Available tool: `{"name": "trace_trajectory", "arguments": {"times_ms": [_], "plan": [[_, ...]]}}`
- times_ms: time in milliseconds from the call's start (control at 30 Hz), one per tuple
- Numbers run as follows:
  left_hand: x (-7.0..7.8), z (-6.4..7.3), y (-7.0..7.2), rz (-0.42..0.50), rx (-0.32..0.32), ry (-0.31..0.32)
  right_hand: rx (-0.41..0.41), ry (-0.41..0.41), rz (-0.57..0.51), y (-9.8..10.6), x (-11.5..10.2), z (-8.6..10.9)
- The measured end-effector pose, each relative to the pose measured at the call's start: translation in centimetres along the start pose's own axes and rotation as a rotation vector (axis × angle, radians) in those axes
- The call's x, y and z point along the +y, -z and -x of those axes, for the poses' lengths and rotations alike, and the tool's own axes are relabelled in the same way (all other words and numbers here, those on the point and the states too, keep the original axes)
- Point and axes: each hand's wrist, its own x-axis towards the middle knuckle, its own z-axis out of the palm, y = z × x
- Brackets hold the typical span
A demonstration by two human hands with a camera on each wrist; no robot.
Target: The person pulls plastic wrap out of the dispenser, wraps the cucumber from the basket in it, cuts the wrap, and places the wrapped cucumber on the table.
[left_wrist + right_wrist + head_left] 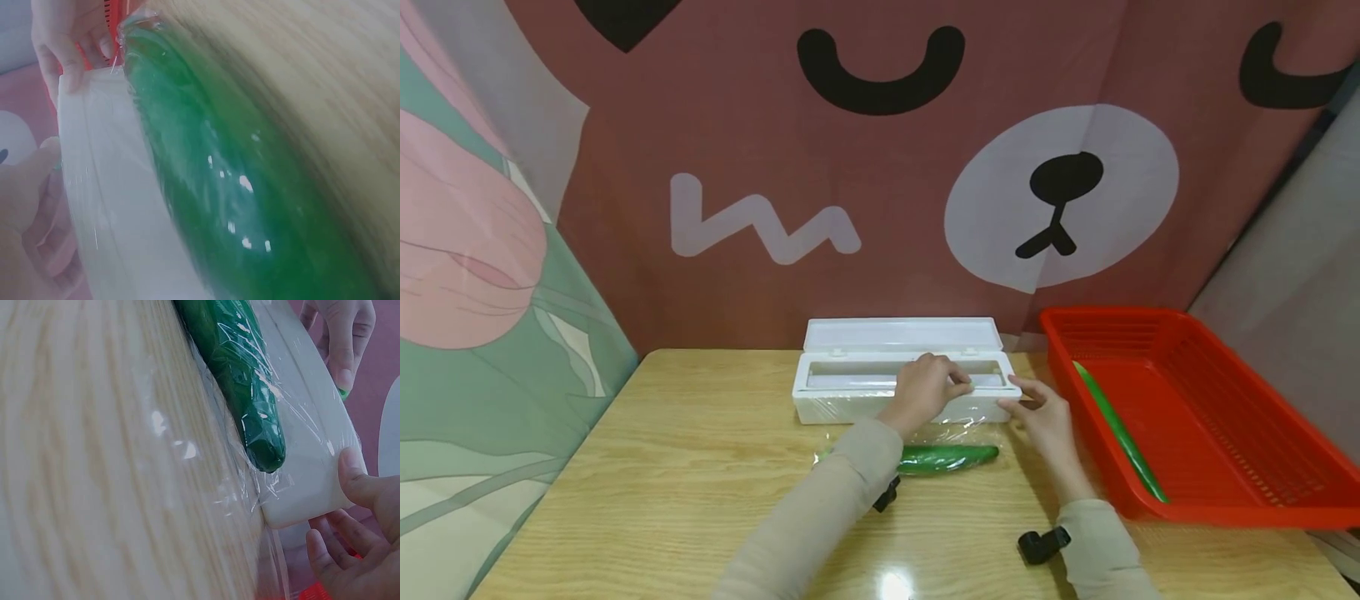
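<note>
A white cling film dispenser [838, 408] stands at the back of the table, its lid [902, 335] raised and a film roll [853, 381] inside. Film hangs down its front and over a green cucumber [951, 458] lying before it. With thumb and fingers my left hand [923, 390] pinches a small green piece [343, 394] at the dispenser's front top edge, right of the middle. My right hand [1045, 421] grips the dispenser's right end, thumb [354, 472] on the front and fingers around the side. In the left wrist view the wrapped cucumber [206, 156] looms large.
A red plastic basket [1262, 517] is close by my right hand, with another long green cucumber [1123, 433] along its left side. Behind the wooden table [647, 467] hangs a printed curtain [737, 125]. Black wrist cameras [1041, 546] sit on both wrists.
</note>
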Motion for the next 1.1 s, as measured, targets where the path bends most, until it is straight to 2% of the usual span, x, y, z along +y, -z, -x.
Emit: {"name": "trace_trajectory", "arguments": {"times_ms": [600,900,1100], "plan": [[-0.2,0.3,0.3,-0.019,0.003,0.002,0.01,-0.03,-0.004,0.0,0.0,0.1],[-0.9,0.7,0.9,-0.02,-0.013,0.007,0.016,-0.003,-0.001,0.0,-0.1,0.0],[-1.5,0.9,1.0,-0.02,-0.014,0.009,0.015,-0.016,-0.007,-0.1,-0.1,0.0]]}}
